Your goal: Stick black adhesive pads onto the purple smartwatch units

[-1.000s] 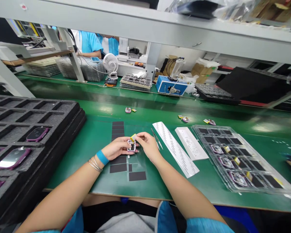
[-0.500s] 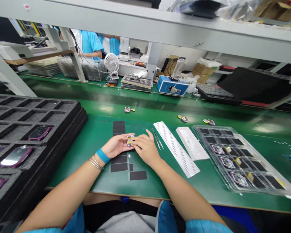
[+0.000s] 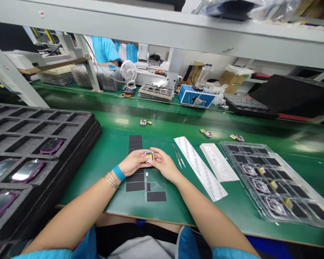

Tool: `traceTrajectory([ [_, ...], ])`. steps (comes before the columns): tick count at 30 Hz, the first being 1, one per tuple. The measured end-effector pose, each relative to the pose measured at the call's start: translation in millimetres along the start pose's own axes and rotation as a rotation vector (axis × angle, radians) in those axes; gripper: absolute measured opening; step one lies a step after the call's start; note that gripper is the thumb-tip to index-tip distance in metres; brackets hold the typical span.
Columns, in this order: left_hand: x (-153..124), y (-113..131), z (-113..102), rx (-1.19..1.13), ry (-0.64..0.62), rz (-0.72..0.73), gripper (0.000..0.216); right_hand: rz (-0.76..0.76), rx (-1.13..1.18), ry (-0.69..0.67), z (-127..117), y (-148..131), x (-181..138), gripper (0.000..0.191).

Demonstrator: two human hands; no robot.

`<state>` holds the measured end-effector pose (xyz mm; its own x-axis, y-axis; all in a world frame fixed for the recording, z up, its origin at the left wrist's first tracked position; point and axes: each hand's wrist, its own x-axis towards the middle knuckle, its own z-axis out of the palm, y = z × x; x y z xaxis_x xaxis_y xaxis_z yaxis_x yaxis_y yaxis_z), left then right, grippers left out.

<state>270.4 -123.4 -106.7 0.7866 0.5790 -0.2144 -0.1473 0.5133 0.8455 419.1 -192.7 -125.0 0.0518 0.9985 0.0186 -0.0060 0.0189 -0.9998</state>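
Between my two hands, above the green bench, I hold a small smartwatch case (image 3: 149, 157) with its inside facing up and a yellow-edged battery in it. My left hand (image 3: 134, 162) grips its left side, thumb at the edge. My right hand (image 3: 163, 163) is closed around its right side, thumb at the lower edge. Under my hands lies a strip of black adhesive pieces (image 3: 135, 186), partly covered by my fingers. Metal tweezers (image 3: 179, 156) rest to the right, beside a white label sheet (image 3: 199, 167).
At left stands a black foam tray (image 3: 70, 144) with several watches. On the right are a white shallow box (image 3: 218, 162) and a clear plastic tray (image 3: 241, 196) with watch cases. Loose watch parts (image 3: 208, 134) lie farther back, before a white fan (image 3: 129, 71) and a blue machine (image 3: 196, 96).
My right fingers have moved from over the watch case to its right side, showing more of its inside. The whole view has shifted slightly.
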Motion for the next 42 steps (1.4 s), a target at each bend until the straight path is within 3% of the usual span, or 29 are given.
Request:
traceTrajectory([
  [10,4,-6,1,0.084,0.042,0.101,0.044,-0.033,0.039,0.081,6,-5,-4,0.048],
  [13,4,-6,2,0.089,0.060,0.111,0.049,-0.015,0.053,0.051,4,-3,-2,0.057],
  [18,-24,4,2,-0.006,0.121,0.182,0.051,-0.032,0.086,0.066,-2,-3,-1,0.066],
  [20,-46,7,0,0.146,0.178,0.270,0.049,-0.032,0.109,0.113,-2,-3,0,0.061],
  [24,-91,6,-6,0.878,0.549,0.563,0.052,-0.032,0.095,0.206,0,-3,0,0.053],
  [26,-110,4,-7,1.133,0.684,0.650,0.054,-0.044,0.063,0.233,0,-2,-1,0.051],
  [30,-150,5,2,1.365,0.754,0.735,0.048,-0.075,-0.030,0.266,-1,0,0,0.052],
  [33,-182,27,6,1.497,0.775,0.754,0.042,-0.083,-0.091,0.275,-4,2,2,0.054],
  [36,-208,76,-15,1.637,0.917,0.680,0.040,-0.088,-0.142,0.274,-4,4,3,0.054],
  [40,-218,145,-87,1.684,1.159,0.389,0.043,-0.108,-0.196,0.283,1,5,2,0.050],
  [42,-214,163,-122,1.671,1.170,0.175,0.044,-0.118,-0.209,0.273,3,2,2,0.045],
])
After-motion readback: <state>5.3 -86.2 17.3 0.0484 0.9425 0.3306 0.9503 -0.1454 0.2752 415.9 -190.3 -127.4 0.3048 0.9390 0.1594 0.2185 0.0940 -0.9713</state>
